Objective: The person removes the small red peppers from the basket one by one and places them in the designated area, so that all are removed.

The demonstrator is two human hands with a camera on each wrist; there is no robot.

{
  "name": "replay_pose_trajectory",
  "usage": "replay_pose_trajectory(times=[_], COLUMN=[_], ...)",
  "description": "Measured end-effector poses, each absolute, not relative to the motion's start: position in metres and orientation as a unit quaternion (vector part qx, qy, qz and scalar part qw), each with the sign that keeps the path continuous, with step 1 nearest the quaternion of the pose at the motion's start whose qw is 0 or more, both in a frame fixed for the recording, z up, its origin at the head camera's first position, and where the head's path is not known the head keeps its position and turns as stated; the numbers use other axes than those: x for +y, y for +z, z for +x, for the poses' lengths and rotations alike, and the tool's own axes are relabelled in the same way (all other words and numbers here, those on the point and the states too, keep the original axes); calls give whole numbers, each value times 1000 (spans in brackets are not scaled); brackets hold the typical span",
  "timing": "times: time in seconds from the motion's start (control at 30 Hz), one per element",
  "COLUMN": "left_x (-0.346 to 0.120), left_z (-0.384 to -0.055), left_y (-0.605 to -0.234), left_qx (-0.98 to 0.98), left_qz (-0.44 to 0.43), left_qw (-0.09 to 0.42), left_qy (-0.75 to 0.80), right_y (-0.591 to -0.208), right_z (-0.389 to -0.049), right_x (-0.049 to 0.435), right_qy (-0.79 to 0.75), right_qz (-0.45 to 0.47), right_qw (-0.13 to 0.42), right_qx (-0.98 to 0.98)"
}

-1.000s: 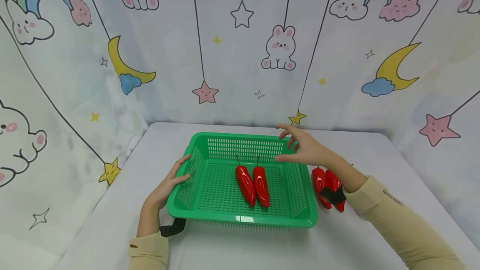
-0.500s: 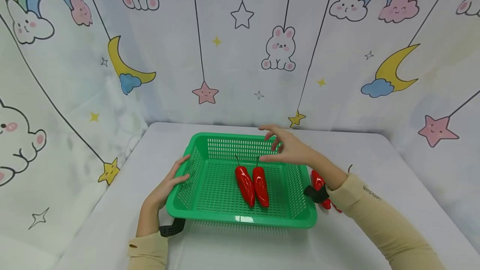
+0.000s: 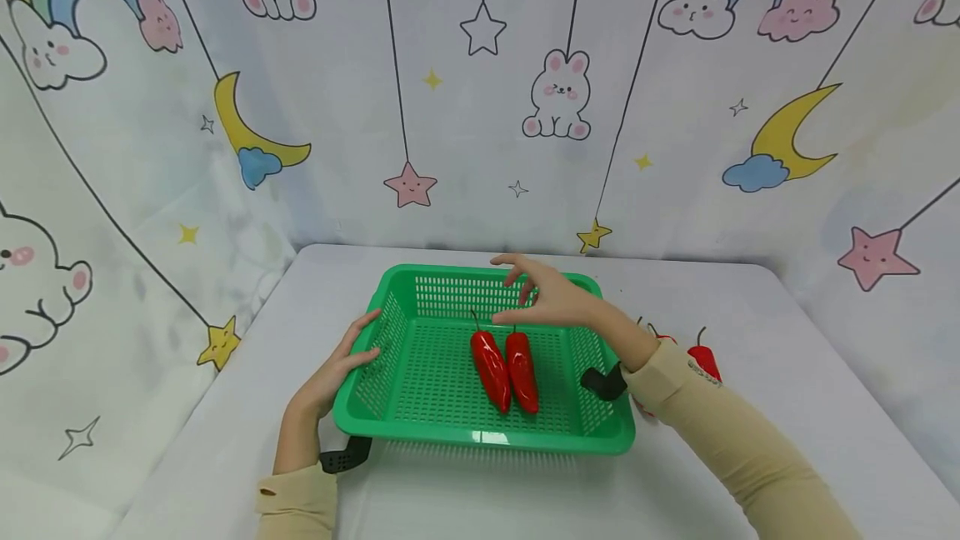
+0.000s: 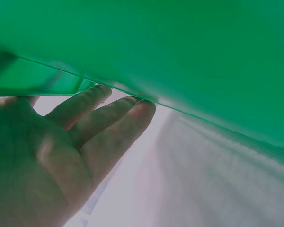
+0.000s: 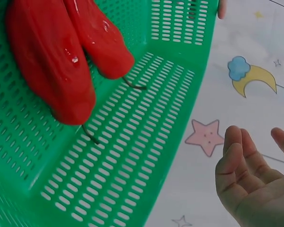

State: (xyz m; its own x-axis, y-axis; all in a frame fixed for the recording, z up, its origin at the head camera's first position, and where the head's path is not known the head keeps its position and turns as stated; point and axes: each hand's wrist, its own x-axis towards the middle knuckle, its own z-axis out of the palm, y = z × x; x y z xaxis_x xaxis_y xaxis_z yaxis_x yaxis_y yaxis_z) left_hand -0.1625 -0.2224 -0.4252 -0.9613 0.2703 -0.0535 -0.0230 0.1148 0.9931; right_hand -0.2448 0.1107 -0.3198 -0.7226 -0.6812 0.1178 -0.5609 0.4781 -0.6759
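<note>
A green plastic basket (image 3: pixel 480 438) with slotted walls stands on the table. Two glossy red chili peppers (image 3: pixel 491 373) with thin dark stems lie side by side in it. At the basket's left rim, my left hand (image 3: pixel 333 377) holds the edge, thumb over the top. The left wrist view shows straight fingers (image 4: pixel 118 130) reaching under the rim. Over the back right of the basket hovers my right hand (image 3: pixel 547 298), thumb and fingers apart and loosely bent, nothing between them. In the right wrist view this hand (image 5: pixel 255 179) is beside the rim, apart from the peppers (image 5: pixel 57 61).
More red chili peppers (image 3: pixel 703 359) lie on the table right of the basket, partly hidden by my right forearm and sleeve (image 3: pixel 720 423). Behind the white table (image 3: pixel 465 498) hangs a backdrop (image 3: pixel 465 123) printed with stars, moons and rabbits. Each wrist has a black strap (image 3: pixel 606 382).
My right hand has moved left over the back of the basket, its forearm now covering different parts of the outside peppers. The left hand, basket and peppers stay in place.
</note>
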Motion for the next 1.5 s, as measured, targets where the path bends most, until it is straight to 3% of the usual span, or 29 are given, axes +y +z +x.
replay_pose_trajectory(times=[1.5], left_x=[-223], left_z=[-160], left_y=[-422], left_qx=[722], left_qz=[83], left_qw=[132], left_qy=[674], right_y=[-384], right_z=[-247], right_x=[82], right_qy=[-254], right_qz=[-373], right_qw=[194], right_qx=[871])
